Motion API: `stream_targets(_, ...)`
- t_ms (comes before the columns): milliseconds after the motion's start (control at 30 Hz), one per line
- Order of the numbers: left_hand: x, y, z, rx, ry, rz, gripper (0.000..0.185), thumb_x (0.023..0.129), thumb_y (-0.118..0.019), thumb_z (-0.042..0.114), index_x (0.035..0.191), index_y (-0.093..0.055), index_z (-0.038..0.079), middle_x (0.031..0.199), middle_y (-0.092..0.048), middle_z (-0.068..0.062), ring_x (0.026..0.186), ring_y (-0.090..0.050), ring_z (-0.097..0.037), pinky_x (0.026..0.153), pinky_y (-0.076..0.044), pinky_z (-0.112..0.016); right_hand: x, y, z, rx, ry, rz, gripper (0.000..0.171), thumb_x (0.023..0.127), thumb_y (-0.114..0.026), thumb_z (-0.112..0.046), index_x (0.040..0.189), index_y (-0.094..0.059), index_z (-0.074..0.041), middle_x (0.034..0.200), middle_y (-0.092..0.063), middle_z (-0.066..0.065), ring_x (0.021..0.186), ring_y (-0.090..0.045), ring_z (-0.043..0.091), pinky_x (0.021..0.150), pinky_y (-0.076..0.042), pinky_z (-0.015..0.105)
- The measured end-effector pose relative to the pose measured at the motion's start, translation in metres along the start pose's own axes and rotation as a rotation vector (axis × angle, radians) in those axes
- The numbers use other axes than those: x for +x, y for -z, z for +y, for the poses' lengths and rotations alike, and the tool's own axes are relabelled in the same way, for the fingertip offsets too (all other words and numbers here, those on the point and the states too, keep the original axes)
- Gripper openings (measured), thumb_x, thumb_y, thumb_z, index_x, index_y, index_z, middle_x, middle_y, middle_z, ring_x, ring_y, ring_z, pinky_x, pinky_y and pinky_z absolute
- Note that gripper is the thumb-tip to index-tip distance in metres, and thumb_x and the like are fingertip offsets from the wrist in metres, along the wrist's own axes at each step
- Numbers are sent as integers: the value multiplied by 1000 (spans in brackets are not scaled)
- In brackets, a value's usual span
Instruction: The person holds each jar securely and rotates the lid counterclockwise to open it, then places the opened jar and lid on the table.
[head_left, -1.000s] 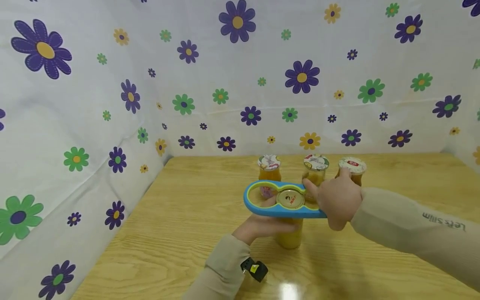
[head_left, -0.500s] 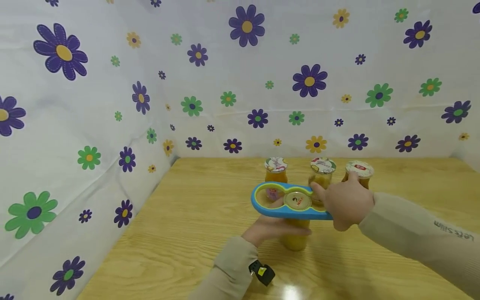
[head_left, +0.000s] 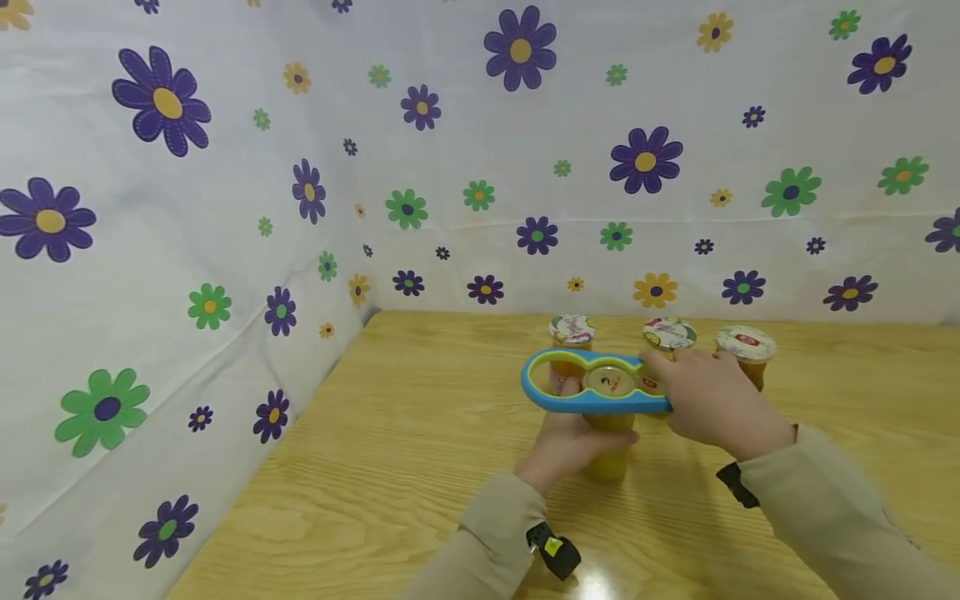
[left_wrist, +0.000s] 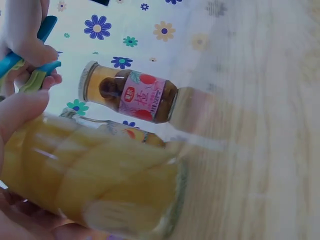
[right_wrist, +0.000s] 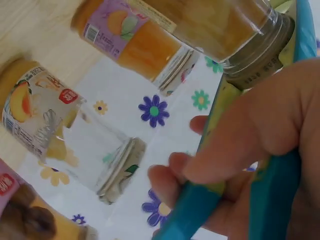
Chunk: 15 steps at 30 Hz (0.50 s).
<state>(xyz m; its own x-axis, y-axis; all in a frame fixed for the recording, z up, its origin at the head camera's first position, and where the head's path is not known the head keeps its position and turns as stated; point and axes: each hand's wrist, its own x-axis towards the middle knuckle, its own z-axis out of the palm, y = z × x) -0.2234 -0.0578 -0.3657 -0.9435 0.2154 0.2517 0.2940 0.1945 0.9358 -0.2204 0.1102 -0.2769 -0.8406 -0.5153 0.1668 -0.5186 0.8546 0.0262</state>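
A glass jar of yellow fruit [head_left: 607,454] stands on the wooden table [head_left: 420,433], and my left hand [head_left: 573,442] grips its body. A blue and yellow-green jar opener [head_left: 570,385] sits over its gold lid [head_left: 606,382]. My right hand [head_left: 712,400] grips the opener's right end. In the left wrist view the jar [left_wrist: 100,185] fills the lower left, with the opener's end [left_wrist: 35,55] at the upper left. The right wrist view shows my fingers [right_wrist: 250,145] curled round the opener's handle [right_wrist: 270,195] below the jar's neck [right_wrist: 255,55].
Three more lidded jars stand in a row behind: left [head_left: 572,333], middle [head_left: 669,336] and right [head_left: 745,348]. Flowered cloth walls [head_left: 225,208] close in the table at the back and left. A black wrist strap [head_left: 555,550] shows on my left sleeve.
My right hand has swung the opener's handle toward me and to the right, and that forearm now comes in from lower down. The left hand keeps its grip on the jar.
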Motion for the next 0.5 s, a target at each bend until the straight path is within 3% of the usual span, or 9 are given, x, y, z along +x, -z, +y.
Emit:
stream_targets(133, 3, -8, -5, 11, -80, 68, 66, 67, -76, 7, 123, -43, 16, 117, -50, 5, 109, -45, -9, 94, -34, -27, 0, -6, 3, 15, -22, 62, 61, 64, -73, -8, 120, -49, -6, 81, -57, 14, 72, -55, 32, 62, -41, 55)
stream_targets(233, 3, -12, -6, 30, -148, 92, 61, 68, -72, 3, 123, -44, 9, 117, -51, 0, 108, -46, -11, 93, -36, -27, 0, -8, 3, 8, -40, 62, 70, 64, -74, -10, 127, -44, -6, 83, -56, 17, 73, -54, 33, 63, -40, 56)
stream_targets(300, -1, -12, 3, 20, -146, 94, 58, 69, -68, 0, 121, -44, 5, 116, -51, -4, 107, -47, -14, 93, -36, -27, 0, -7, 2, 5, -53, 52, 73, 66, -74, -10, 131, -40, -6, 87, -55, 19, 77, -54, 34, 66, -39, 59)
stream_targets(500, -1, -12, -2, -60, -94, 83, 67, 67, -73, 1, 125, -42, 14, 118, -49, 5, 110, -44, -9, 95, -34, -26, -1, -9, -3, 16, -51, 56, 73, 68, -72, -8, 132, -37, -5, 98, -53, 23, 88, -52, 36, 72, -34, 66)
